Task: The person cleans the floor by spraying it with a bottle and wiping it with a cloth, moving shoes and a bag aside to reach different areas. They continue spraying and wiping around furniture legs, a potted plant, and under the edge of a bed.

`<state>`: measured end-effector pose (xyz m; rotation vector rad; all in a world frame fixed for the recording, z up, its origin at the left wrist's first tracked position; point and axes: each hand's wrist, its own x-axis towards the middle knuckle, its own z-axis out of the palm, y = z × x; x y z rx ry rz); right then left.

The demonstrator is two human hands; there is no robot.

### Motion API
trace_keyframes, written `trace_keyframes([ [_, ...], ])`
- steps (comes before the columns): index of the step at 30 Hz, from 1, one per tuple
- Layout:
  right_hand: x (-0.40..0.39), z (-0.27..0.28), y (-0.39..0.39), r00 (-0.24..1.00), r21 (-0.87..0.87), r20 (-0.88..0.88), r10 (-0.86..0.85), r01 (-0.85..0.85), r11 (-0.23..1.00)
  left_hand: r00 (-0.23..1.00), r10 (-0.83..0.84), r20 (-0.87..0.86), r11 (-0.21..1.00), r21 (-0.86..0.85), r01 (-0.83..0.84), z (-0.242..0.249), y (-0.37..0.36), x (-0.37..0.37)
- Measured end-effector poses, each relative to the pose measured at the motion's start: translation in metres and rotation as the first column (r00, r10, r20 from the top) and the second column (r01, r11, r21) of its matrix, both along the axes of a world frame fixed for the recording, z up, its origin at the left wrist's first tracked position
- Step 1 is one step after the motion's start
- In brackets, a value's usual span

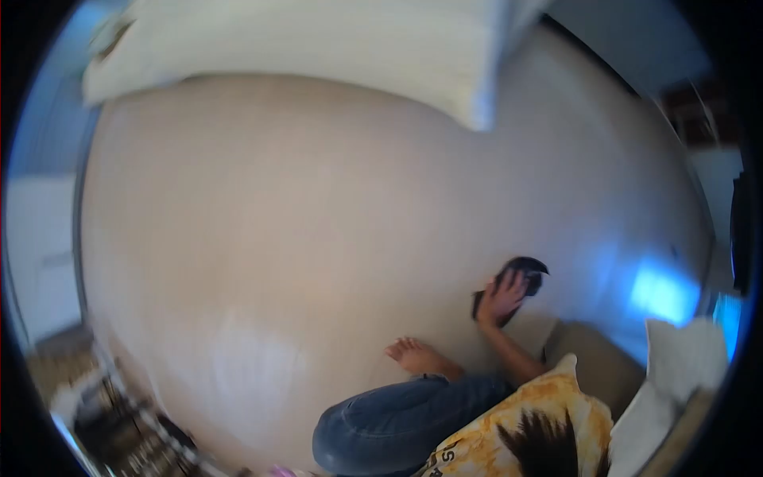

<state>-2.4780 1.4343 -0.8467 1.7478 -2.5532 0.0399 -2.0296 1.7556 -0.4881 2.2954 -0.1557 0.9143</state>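
A dark cloth-like thing [518,278], too blurred to name more closely, lies on the pale bed sheet [318,238] right of the frame's centre. One hand [504,298], apparently the right, rests on it, fingers spread flat. A bare foot [413,355] and jeans-clad knee [389,425] sit below; a white pillow [318,40] lies along the top.

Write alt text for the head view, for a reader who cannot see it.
A hand presses on a dark object lying on a wide pale bed surface. A bare foot and a jeans-clad knee rest nearby, with a white pillow at the far edge.
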Motion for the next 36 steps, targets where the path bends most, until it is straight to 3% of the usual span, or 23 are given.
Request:
trace_keyframes([
  [1, 0.059, 0.024, -0.021, 0.982, 0.111, 0.137, 0.130, -0.145, 0.983, 0.999, 0.041, 0.016, 0.999, -0.009, -0.041, 0.010, 0.019, -0.010],
  [2, 0.106, 0.028, -0.042, 0.918, 0.057, 0.231, 0.322, -0.343, 0.938, 0.996, 0.087, 0.032, 0.996, -0.036, -0.085, 0.020, 0.042, -0.024],
  [4, 0.206, 0.037, -0.096, 0.679, -0.125, 0.239, 0.694, -0.688, 0.715, 0.986, 0.155, 0.069, 0.984, -0.104, -0.147, 0.034, 0.066, -0.059],
  [5, 0.264, 0.038, -0.115, 0.631, -0.169, 0.217, 0.745, -0.727, 0.665, 0.993, 0.097, 0.070, 0.994, -0.053, -0.094, 0.035, 0.071, -0.071],
  [7, 0.382, 0.032, -0.126, 0.525, -0.230, 0.240, 0.817, -0.786, 0.573, 0.953, 0.234, 0.190, 0.967, -0.150, -0.207, 0.033, 0.055, -0.082],
  [9, 0.449, 0.035, -0.069, 0.236, -0.264, 0.287, 0.929, -0.913, 0.313, 0.914, 0.318, 0.253, 0.939, -0.219, -0.267, 0.024, 0.060, -0.103],
  [10, 0.456, 0.025, -0.021, -0.014, -0.333, 0.304, 0.952, -0.938, 0.093, 0.878, 0.405, 0.256, 0.909, -0.212, -0.358, 0.015, 0.064, -0.116],
  [12, 0.427, 0.026, 0.066, -0.497, -0.364, 0.298, 0.815, -0.848, -0.385, 0.864, 0.487, 0.127, 0.849, -0.300, -0.434, -0.021, 0.101, -0.143],
  [14, 0.371, 0.035, 0.115, -0.763, -0.330, 0.295, 0.575, -0.646, -0.688, 0.768, 0.640, 0.043, 0.723, -0.374, -0.581, -0.058, 0.129, -0.152],
  [15, 0.344, 0.034, 0.115, -0.830, -0.365, 0.351, 0.433, -0.547, -0.753, 0.711, 0.701, -0.060, 0.621, -0.439, -0.649, -0.070, 0.142, -0.158],
  [17, 0.315, 0.024, 0.075, -0.838, -0.286, 0.412, 0.357, -0.491, -0.823, 0.608, 0.776, -0.167, 0.543, -0.313, -0.779, -0.105, 0.183, -0.184],
  [18, 0.312, 0.025, 0.048, -0.794, -0.186, 0.432, 0.428, -0.543, -0.819, 0.567, 0.791, -0.231, 0.506, -0.276, -0.817, -0.125, 0.204, -0.196],
  [20, 0.313, 0.044, -0.001, -0.612, 0.204, 0.396, 0.684, -0.668, -0.716, 0.483, 0.794, -0.370, 0.441, -0.196, -0.876, -0.169, 0.257, -0.232],
  [21, 0.312, 0.020, -0.040, -0.721, -0.204, 0.249, 0.647, -0.692, -0.693, 0.420, 0.839, -0.346, 0.414, -0.095, -0.905, -0.190, 0.273, -0.242],
  [23, 0.326, 0.021, -0.089, -0.564, -0.230, 0.163, 0.809, -0.819, -0.525, 0.310, 0.908, -0.281, 0.349, 0.101, -0.932, -0.223, 0.305, -0.257],
  [25, 0.353, 0.006, -0.102, -0.141, -0.225, -0.074, 0.987, -0.962, -0.155, 0.328, 0.852, -0.409, 0.374, 0.035, -0.927, -0.240, 0.331, -0.266],
  [26, 0.370, 0.008, -0.081, 0.082, -0.129, -0.164, 0.983, -0.990, 0.061, 0.330, 0.819, -0.470, 0.375, 0.003, -0.927, -0.244, 0.345, -0.273],
  [27, 0.386, 0.012, -0.059, 0.292, -0.060, -0.276, 0.916, -0.956, 0.286, 0.250, 0.812, -0.528, 0.327, 0.056, -0.943, -0.247, 0.359, -0.278],
  [28, 0.405, 0.011, -0.032, 0.378, -0.030, -0.302, 0.875, -0.921, 0.388, 0.176, 0.799, -0.575, 0.284, 0.104, -0.953, -0.247, 0.375, -0.274],
  [29, 0.420, 0.008, -0.006, 0.233, -0.046, -0.270, 0.934, -0.972, 0.230, 0.103, 0.782, -0.614, 0.242, 0.149, -0.959, -0.251, 0.397, -0.267],
  [31, 0.444, -0.004, 0.050, -0.080, -0.079, -0.213, 0.974, -0.992, -0.099, 0.008, 0.879, -0.477, 0.176, 0.309, -0.935, -0.276, 0.457, -0.262],
  [33, 0.467, 0.005, 0.121, -0.557, -0.214, -0.158, 0.815, -0.787, -0.579, 0.157, 0.951, -0.267, 0.272, 0.478, -0.835, -0.268, 0.506, -0.252],
  [36, 0.484, 0.024, 0.286, -0.777, -0.109, -0.020, 0.629, -0.624, -0.774, 0.307, 0.798, -0.518, 0.385, 0.046, -0.922, -0.252, 0.569, -0.247],
])
